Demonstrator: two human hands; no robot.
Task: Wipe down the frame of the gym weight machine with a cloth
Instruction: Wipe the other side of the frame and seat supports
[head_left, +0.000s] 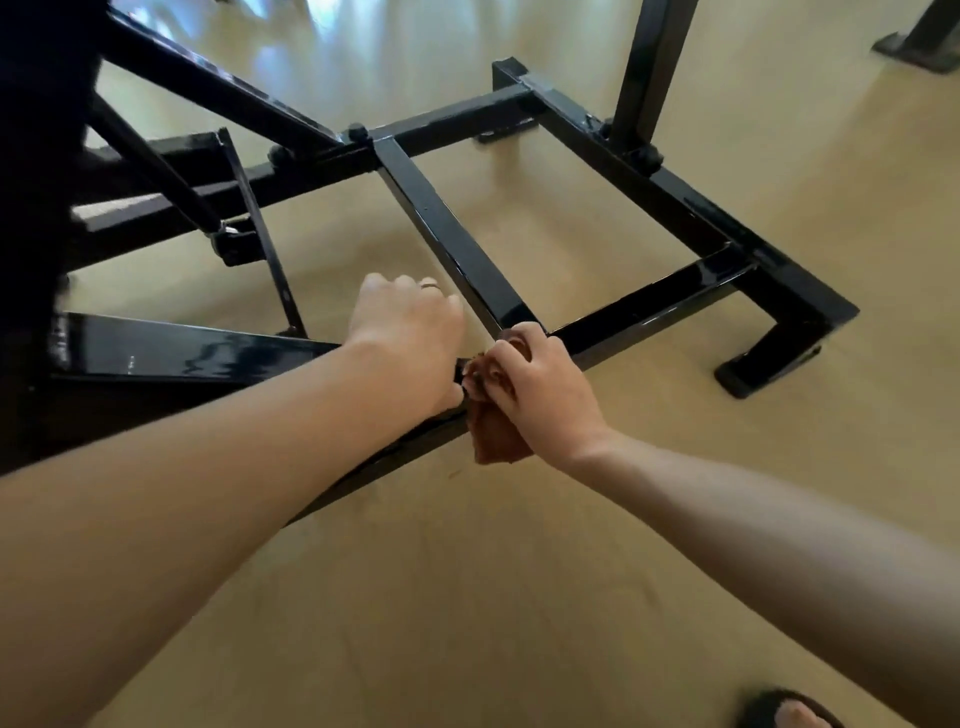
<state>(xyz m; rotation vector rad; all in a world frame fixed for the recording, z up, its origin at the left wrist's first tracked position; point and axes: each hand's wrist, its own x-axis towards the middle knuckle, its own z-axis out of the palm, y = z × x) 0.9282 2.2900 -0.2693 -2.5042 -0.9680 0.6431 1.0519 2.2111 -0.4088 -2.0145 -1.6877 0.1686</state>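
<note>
Since the right hand (540, 384) grips the brown cloth (496, 434) bunched against the near low bar of the black frame (452, 239), with the left hand's (410, 338) fingers curled around that bar, press firmly and drag the cloth along its length.

Your right hand (540, 384) covers most of the brown cloth (496, 439), so you cannot tell how it is folded, and your left hand (410, 338) hides the bar joint beneath it. The frame (452, 234) runs off the left and top edges, blurred there. Your foot (789, 714) is cut by the bottom edge.
</note>
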